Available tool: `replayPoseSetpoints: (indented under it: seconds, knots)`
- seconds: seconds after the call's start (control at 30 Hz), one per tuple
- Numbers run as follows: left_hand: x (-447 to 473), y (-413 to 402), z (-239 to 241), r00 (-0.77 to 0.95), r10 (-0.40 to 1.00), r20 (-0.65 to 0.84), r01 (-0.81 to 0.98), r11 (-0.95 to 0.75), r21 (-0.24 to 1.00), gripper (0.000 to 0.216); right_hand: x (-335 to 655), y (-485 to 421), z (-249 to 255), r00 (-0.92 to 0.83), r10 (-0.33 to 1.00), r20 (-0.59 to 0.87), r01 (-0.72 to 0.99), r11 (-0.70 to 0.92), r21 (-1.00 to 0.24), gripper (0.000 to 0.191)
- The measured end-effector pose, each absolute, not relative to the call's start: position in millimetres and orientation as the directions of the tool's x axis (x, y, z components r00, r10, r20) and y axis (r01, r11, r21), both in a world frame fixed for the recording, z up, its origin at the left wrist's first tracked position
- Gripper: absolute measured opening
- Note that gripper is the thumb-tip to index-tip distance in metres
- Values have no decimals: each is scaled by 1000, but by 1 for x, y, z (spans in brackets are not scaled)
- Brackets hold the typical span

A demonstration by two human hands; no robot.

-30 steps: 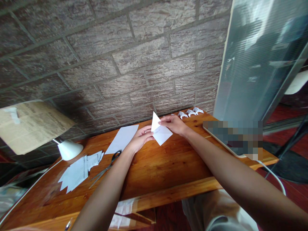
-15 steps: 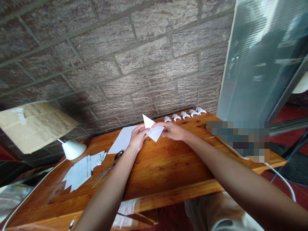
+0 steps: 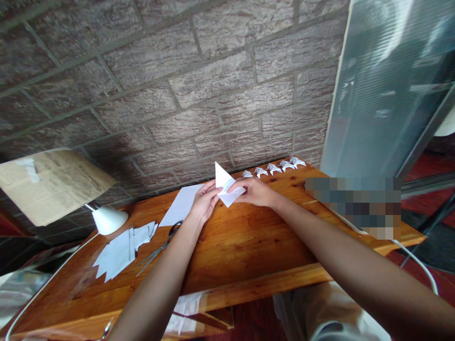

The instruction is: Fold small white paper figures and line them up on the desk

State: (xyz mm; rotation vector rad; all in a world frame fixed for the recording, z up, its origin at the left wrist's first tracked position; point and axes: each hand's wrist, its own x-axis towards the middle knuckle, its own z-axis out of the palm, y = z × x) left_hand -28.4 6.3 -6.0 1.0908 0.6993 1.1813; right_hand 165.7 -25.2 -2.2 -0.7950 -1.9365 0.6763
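Note:
A white folded paper (image 3: 226, 187) with a pointed flap standing up is held just above the wooden table (image 3: 249, 246) near its far edge. My left hand (image 3: 204, 202) pinches its left side. My right hand (image 3: 254, 192) grips its right side, fingers closed on the fold. A flat white sheet (image 3: 181, 204) lies just left of my left hand.
Scissors (image 3: 161, 246) and a pile of cut paper pieces (image 3: 121, 248) lie to the left, beside a white lamp (image 3: 106, 219). Several small folded paper shapes (image 3: 275, 168) line the far edge by the brick wall. A white cable (image 3: 412, 258) runs off the right side.
Both hands have shifted the folded paper slightly left and away from me. The flap has been raised and pressed in again, and the paper looks more compact.

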Motion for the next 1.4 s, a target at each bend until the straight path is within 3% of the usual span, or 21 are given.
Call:
replayPoseSetpoints:
  seconds: [0.17, 0.4, 0.7, 1.1, 1.27, 1.4]
  knots:
    - [-29, 7, -6, 307, 949, 76, -380, 49, 924, 32, 161, -30, 5, -314, 795, 519, 178, 586, -790, 35]
    - [-28, 5, -5, 316, 945, 82, -406, 56, 912, 27, 159, -31, 8, -165, 921, 353, 95, 371, -924, 44]
    - [-25, -5, -1, 395, 914, 93, -345, 53, 937, 31, 162, -25, 6, 25, 936, 352, -24, 353, -935, 36]
    - [-21, -8, 0, 332, 933, 140, -328, -25, 944, 36, 158, -26, 5, 15, 950, 313, -93, 313, -945, 23]
    - [-21, -8, 0, 280, 949, 148, -328, -51, 943, 33, 158, -25, 2, 16, 957, 291, -89, 291, -953, 34]
    - [-21, -9, 2, 252, 959, 126, -319, -41, 947, 34, 158, -26, 4, -31, 957, 288, -73, 285, -956, 26]
